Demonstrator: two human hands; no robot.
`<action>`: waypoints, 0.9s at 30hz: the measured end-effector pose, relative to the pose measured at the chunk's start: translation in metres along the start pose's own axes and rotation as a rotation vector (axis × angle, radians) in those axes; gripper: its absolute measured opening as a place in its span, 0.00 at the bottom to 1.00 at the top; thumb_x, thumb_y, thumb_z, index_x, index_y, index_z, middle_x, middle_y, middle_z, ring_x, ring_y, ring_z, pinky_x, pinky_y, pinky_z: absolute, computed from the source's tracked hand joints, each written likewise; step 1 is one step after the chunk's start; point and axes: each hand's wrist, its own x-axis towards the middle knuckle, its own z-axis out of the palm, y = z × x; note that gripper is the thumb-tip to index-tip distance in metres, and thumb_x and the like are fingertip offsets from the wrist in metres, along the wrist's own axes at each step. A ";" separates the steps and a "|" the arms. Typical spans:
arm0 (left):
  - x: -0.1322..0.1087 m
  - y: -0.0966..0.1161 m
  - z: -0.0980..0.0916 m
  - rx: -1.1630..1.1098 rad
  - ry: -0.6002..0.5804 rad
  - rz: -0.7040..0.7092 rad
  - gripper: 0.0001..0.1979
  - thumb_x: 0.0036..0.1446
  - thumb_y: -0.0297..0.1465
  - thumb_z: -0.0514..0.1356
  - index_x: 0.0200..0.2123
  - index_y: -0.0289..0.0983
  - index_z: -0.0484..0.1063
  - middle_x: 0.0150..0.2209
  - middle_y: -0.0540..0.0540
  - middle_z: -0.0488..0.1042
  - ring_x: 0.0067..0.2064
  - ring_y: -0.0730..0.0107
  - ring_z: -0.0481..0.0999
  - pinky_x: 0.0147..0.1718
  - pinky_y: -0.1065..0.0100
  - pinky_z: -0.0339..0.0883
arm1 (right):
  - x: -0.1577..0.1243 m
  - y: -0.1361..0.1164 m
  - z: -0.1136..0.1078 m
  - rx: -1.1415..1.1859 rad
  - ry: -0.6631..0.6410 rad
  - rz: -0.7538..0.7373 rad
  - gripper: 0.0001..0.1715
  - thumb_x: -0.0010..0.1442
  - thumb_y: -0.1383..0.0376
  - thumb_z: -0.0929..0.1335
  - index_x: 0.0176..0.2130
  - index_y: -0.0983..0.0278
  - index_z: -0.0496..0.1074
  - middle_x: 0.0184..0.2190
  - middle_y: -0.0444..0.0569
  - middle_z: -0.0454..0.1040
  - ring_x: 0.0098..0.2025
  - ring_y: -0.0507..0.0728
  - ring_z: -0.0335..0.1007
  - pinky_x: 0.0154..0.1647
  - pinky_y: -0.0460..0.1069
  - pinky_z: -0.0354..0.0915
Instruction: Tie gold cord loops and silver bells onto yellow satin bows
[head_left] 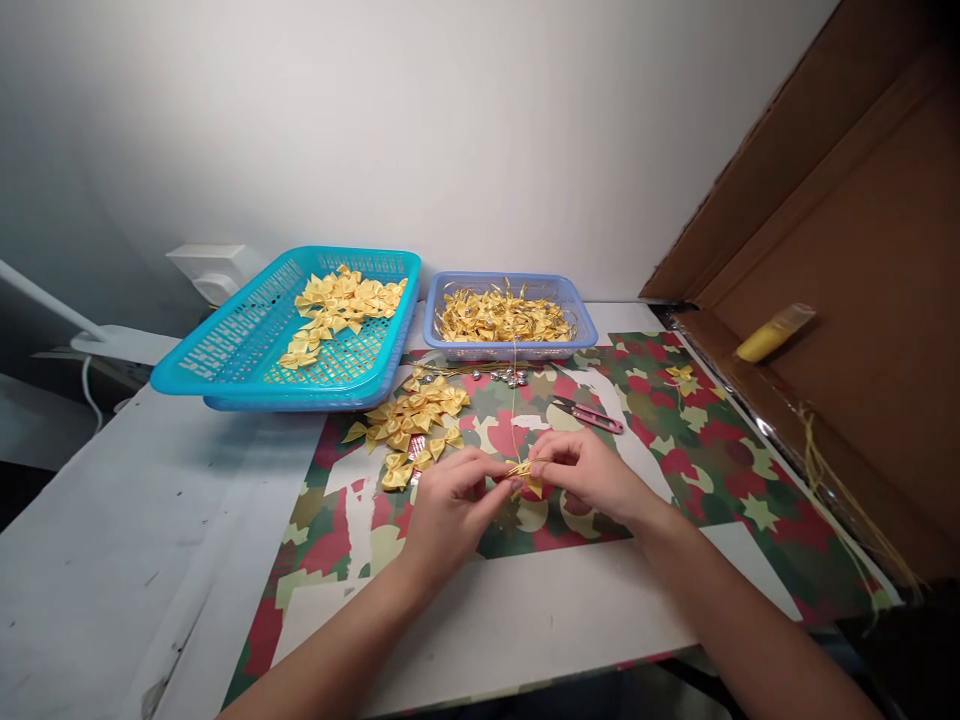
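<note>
My left hand [459, 495] and my right hand [589, 472] meet over the patterned sheet, both closed in a pinch. Between their fingertips is a yellow ribbon bow [534, 488], partly hidden, with gold cord [523, 468] lying across it. The left fingers pinch the bow from one side, while the right fingertips grip the cord. A thin strand runs up from the hands toward the purple basket [435, 335]. Left of the hands lies a pile of loose yellow bows [409, 415]. Small silver bells [515, 378] sit just beyond the hands.
Pink-handled thread snips [596, 415] lie right of the hands. A turquoise basket [217, 370] holding yellow bows stands back left. The purple basket contains corded bows [502, 318]. Cardboard [847, 230] walls the right side, with a yellow tube [772, 335] and hanging cords [832, 490].
</note>
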 end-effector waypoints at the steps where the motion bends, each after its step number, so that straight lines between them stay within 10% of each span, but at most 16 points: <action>1: 0.000 0.001 0.000 -0.004 0.000 -0.018 0.03 0.54 0.28 0.64 0.29 0.36 0.79 0.25 0.49 0.76 0.25 0.75 0.68 0.23 0.74 0.60 | 0.000 0.001 0.000 0.001 0.001 0.000 0.11 0.54 0.61 0.68 0.26 0.66 0.75 0.34 0.46 0.68 0.20 0.45 0.59 0.09 0.40 0.49; 12: -0.002 0.003 0.009 -0.328 -0.048 -0.528 0.09 0.49 0.36 0.65 0.27 0.35 0.76 0.18 0.51 0.70 0.19 0.77 0.62 0.18 0.76 0.55 | 0.000 -0.001 0.002 -0.016 0.017 -0.022 0.12 0.53 0.62 0.69 0.23 0.67 0.73 0.33 0.47 0.68 0.20 0.45 0.58 0.11 0.41 0.50; 27: 0.000 0.006 0.009 -0.394 -0.039 -0.609 0.11 0.45 0.35 0.65 0.23 0.34 0.69 0.14 0.56 0.63 0.17 0.80 0.57 0.17 0.77 0.51 | -0.002 -0.005 0.005 -0.015 0.035 -0.043 0.10 0.52 0.66 0.69 0.22 0.67 0.74 0.31 0.45 0.69 0.21 0.45 0.58 0.15 0.42 0.54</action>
